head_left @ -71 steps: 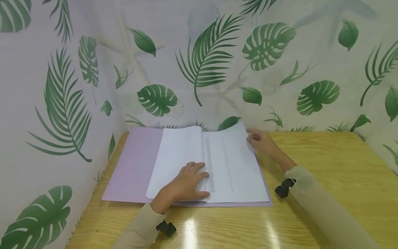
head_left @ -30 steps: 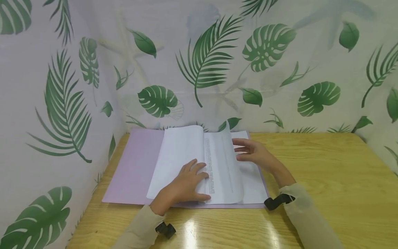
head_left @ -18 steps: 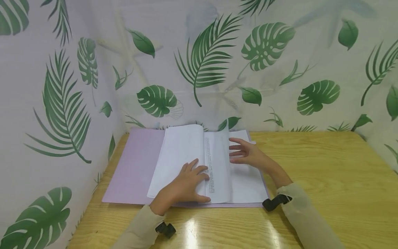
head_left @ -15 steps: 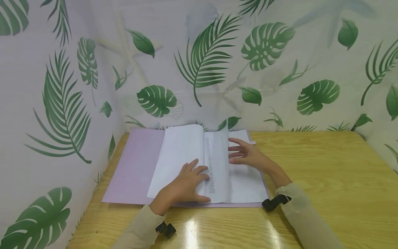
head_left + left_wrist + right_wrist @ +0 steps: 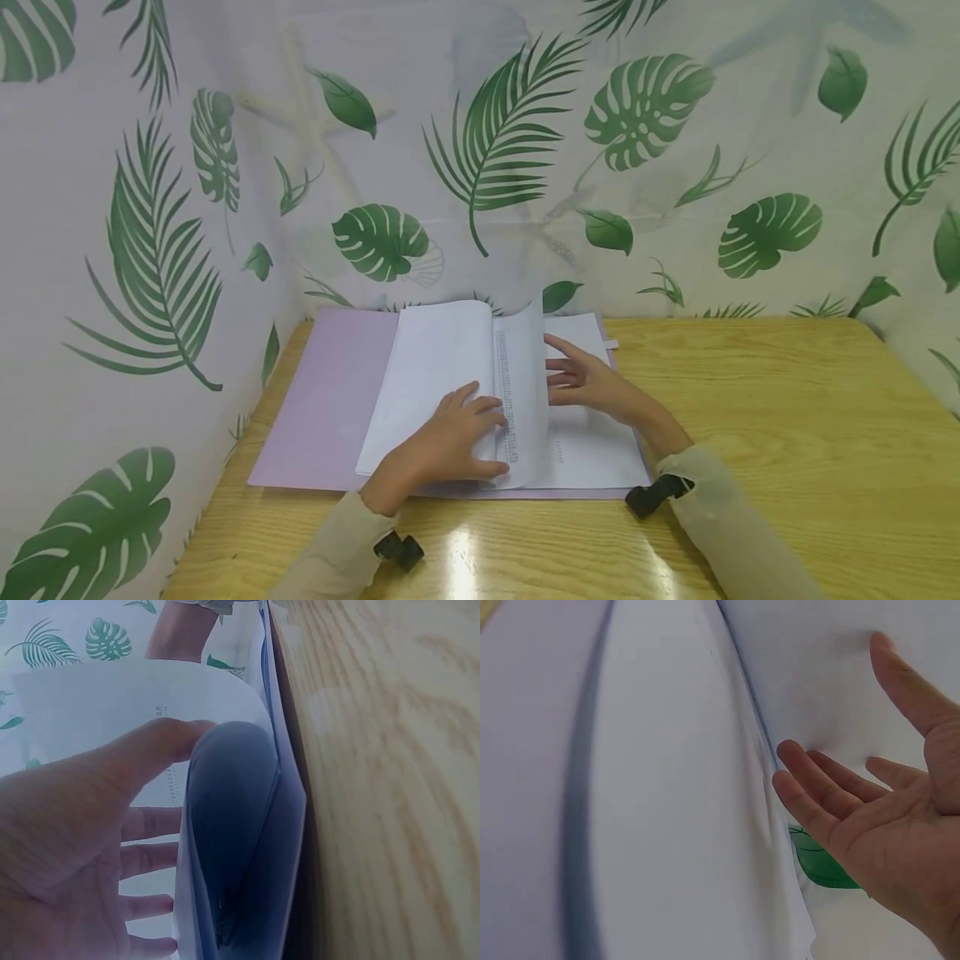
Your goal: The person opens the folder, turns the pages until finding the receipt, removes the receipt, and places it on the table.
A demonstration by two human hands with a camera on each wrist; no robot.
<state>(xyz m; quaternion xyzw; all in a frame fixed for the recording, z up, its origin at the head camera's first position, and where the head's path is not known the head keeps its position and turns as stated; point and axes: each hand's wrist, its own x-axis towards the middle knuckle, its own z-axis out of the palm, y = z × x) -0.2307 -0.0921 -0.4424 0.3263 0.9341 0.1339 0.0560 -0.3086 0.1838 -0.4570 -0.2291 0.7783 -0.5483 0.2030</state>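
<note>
A lilac folder (image 5: pixel 322 400) lies open on the table, with white sheets inside it. Turned-over sheets (image 5: pixel 435 350) cover its middle. My left hand (image 5: pixel 446 442) rests on them beside the fold, fingers spread; in the left wrist view its thumb and fingers (image 5: pixel 142 859) lie over the curved paper. One page (image 5: pixel 528 375) with a column of small print stands raised and curled. Behind it my right hand (image 5: pixel 592 387) has its fingers extended, tips at the page's free edge. In the right wrist view the right hand's fingers (image 5: pixel 817 784) are loosely spread against the pale sheet.
Beneath the raised page lies another white sheet (image 5: pixel 600 450). A small white tab (image 5: pixel 611 344) sticks out at the folder's right edge. The wooden table (image 5: pixel 787 433) extends to the right. Leaf-patterned cloth (image 5: pixel 652 250) hangs close behind the folder and along the left.
My right hand has moved left from the folder's right side, and the page has swung left with it, uncovering the sheet below. My left hand has stayed in place.
</note>
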